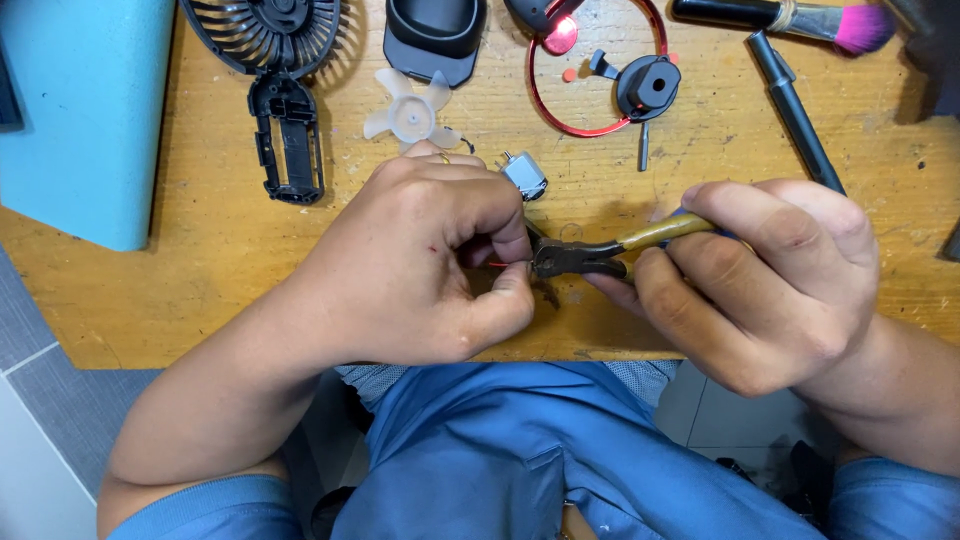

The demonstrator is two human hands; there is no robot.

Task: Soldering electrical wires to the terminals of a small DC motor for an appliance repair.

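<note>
Pinching a thin red wire [497, 264] between thumb and forefinger, the left hand [420, 260] holds it near the front edge of the wooden table [200, 260], just below a small silver motor [525, 175]. The right hand [770, 280] has its fingers wrapped around the yellow-handled pliers [600, 252], whose tip meets the wire. A light, steady squeeze, with the wire kept taut, would likely serve best.

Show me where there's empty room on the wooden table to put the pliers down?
Bare wood lies between the black fan housing and the left hand, and on the right between the black rod and the right hand. The back edge is crowded: white fan blade, small motor, red wire ring.
</note>
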